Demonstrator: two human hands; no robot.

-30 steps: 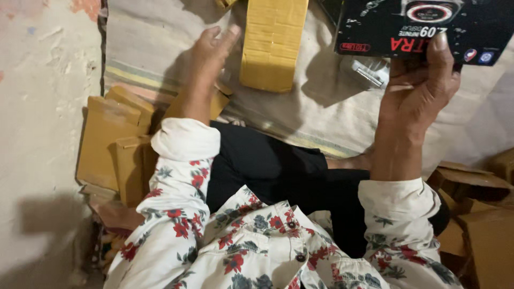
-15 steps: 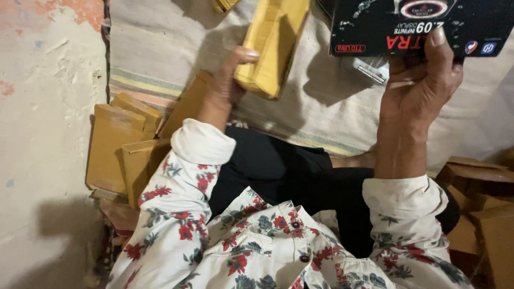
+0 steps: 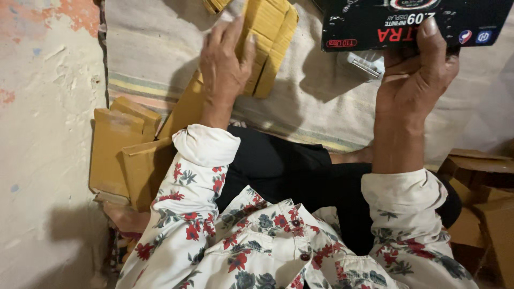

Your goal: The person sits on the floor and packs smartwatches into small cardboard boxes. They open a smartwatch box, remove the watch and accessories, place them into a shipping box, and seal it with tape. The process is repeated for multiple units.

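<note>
Both my hands are full: my left hand (image 3: 227, 64) is clamped on a folded yellow-brown cardboard sleeve (image 3: 270, 37) at upper centre, my right hand (image 3: 415, 80) grips the black printed box (image 3: 412, 21) at upper right, the two not yet joined.

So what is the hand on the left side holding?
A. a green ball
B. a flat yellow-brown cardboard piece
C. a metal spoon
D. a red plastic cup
B: the left hand grips a flat yellow-brown cardboard piece above the striped cloth, while the right hand holds a black printed box.
</note>
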